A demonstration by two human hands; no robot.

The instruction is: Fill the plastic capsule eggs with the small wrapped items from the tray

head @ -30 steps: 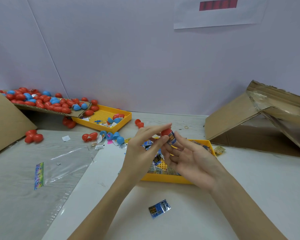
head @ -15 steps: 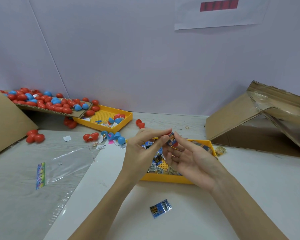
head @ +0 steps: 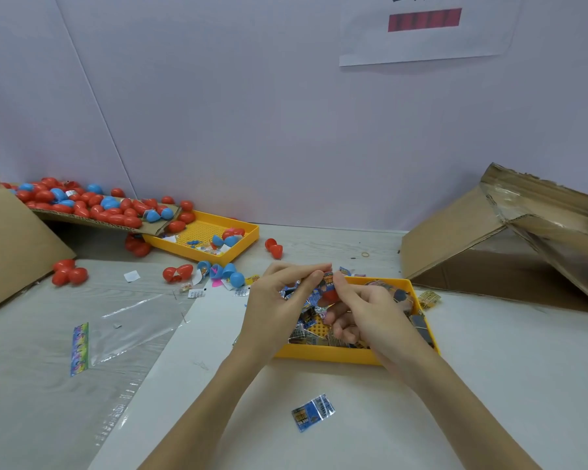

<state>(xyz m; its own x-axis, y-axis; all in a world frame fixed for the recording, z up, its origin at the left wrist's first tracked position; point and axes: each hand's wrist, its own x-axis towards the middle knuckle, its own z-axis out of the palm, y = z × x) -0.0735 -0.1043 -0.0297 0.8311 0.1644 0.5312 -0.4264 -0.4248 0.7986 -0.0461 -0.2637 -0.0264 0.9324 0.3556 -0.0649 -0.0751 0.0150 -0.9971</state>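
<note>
Above the yellow tray point(head: 323, 353) of small wrapped items, both my hands meet at a red capsule egg half point(head: 330, 295). My right hand point(head: 367, 317) grips the red half from the right, thumb on top. A blue wrapped item point(head: 328, 281) sticks out of the half, and my left hand point(head: 279, 303) pinches it with thumb and forefinger from the left. Much of the egg half is hidden by my fingers. One more wrapped item point(head: 313, 412) lies on the table near me.
A second yellow tray point(head: 241, 247) sits at the back left under a cardboard ramp point(head: 109, 222) piled with red and blue eggs. Loose eggs point(head: 69, 275) and open blue halves point(head: 230, 274) lie left. A clear bag point(head: 129, 327) lies left; a cardboard box point(head: 462, 232) stands right.
My hands have lowered slightly toward the tray. My right fingers have curled round the red half, and the wrapped item has gone deeper between my left fingertips and the egg.
</note>
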